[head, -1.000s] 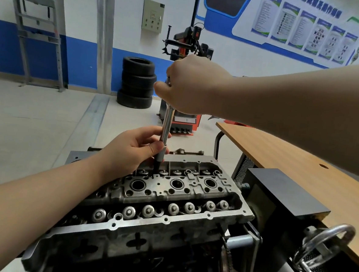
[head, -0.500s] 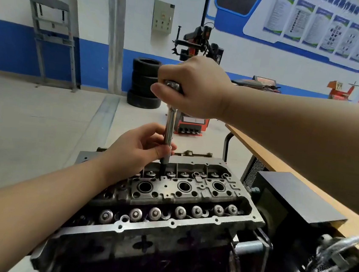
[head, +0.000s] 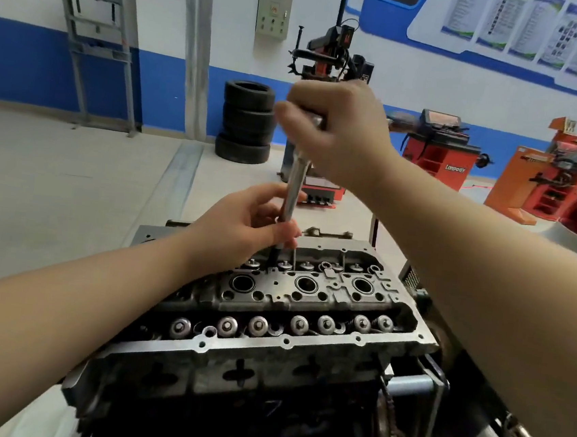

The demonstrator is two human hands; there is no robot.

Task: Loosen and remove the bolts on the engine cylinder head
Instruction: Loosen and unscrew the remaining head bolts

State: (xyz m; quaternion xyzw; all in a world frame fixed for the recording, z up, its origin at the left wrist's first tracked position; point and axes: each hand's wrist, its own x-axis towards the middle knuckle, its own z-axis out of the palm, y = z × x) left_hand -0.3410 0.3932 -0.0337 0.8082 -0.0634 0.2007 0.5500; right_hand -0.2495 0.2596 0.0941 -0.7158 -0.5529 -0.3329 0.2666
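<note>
Filling the lower middle of the view, the engine cylinder head sits on its dark engine block, tilted so its near edge faces the camera. Three round wells run along its middle, a row of valve caps lines the near side, and a second row lies along the far side.

Behind it, across the pale workshop floor, a tyre changer stands against the white and blue wall, with a stack of tyres just to its left and red and orange machines further right. A grey metal frame leans at the wall on the left.

Both bare forearms reach in from the near corners. The right hand is raised well above the head, its fingers curled round the top of a long socket wrench, which stands nearly upright. The shaft runs down through the left hand, whose thumb and fingers pinch it near its lower part, just above the casting.

The dark lower end of the tool enters the far row of the head, to the left of the middle; the bolt it meets is hidden, so I cannot tell how far it stands out.
</note>
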